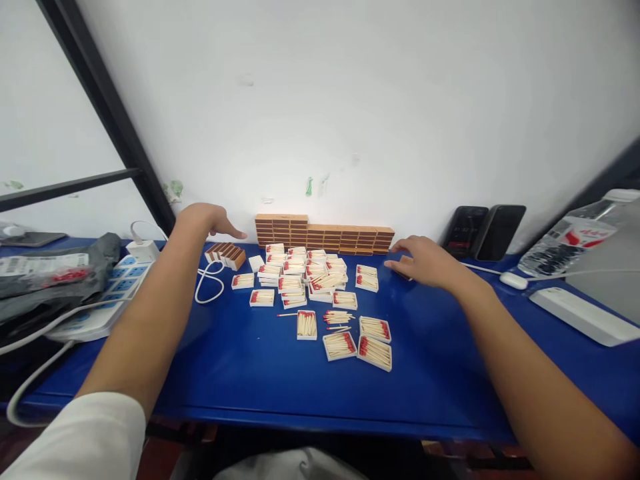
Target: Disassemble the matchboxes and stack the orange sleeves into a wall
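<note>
My left hand (204, 219) hovers over a short row of brown matchbox sleeves (226, 254) at the back left, index finger stretched out, holding nothing I can see. Fingers extended, my right hand (424, 261) lies flat on the blue table (250, 380), its fingertips at a brown sleeve near the right end of a stacked wall of sleeves (323, 235). Between the hands lie several open white matchbox trays (307, 277) filled with red-tipped matches. More filled trays (357, 340) and a few loose matches (337, 319) lie nearer to me.
A white power strip (107, 293) with cables and a grey bag (50, 273) sit at left. Two dark phones (483, 232) lean on the wall at back right, beside a plastic bottle (575, 240), a white mouse-like object (513, 280) and a white flat device (580, 315).
</note>
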Tool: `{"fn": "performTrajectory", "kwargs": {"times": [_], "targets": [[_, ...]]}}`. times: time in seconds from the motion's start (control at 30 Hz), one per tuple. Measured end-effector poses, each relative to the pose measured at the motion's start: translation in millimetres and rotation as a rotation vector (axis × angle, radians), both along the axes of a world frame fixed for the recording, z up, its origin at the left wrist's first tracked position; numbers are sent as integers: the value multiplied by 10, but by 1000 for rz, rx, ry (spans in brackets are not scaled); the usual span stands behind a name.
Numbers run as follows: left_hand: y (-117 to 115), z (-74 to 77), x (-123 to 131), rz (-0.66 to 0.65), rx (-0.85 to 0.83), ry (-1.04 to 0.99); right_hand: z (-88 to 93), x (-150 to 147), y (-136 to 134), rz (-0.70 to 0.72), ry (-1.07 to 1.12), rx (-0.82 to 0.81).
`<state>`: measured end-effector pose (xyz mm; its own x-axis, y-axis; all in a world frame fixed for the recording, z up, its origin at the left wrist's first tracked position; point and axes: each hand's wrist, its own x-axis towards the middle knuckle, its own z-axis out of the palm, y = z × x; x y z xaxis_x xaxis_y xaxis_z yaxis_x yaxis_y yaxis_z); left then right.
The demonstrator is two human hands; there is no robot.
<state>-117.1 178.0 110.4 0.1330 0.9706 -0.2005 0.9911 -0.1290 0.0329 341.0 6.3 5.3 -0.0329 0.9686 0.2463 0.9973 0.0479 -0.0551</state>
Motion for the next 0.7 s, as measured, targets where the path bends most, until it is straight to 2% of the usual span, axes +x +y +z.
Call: {"fn": "performTrajectory", "kwargs": {"times": [0.03, 0.07, 0.17, 0.27, 0.4, 0.47, 0.57, 0.63, 0.7], "targets": [[-75, 69, 50, 75, -7, 57, 10, -70, -10, 41, 44, 35], [-161, 132, 111, 90, -7, 73, 16, -145, -18, 74, 79, 58], [-426, 243, 315, -26, 25, 21, 2, -331, -37, 136, 123, 48], [-575, 235, 478, -169, 0, -39, -47, -395, -49, 189, 123, -28], [-570, 173, 584, -418, -92, -145, -122, -360, -61, 268, 139, -63], [-554, 142, 604, -481, -100, -170, -151, -343, -55, 275, 147, -61], [-571, 17, 609, -521, -21, -234, -192, -329, -20, 274, 159, -43], [-595, -161, 598, -556, 131, -335, -216, -323, 23, 292, 180, 7], [-604, -401, 572, -606, 296, -414, -229, -332, 81, 332, 207, 83]]}}
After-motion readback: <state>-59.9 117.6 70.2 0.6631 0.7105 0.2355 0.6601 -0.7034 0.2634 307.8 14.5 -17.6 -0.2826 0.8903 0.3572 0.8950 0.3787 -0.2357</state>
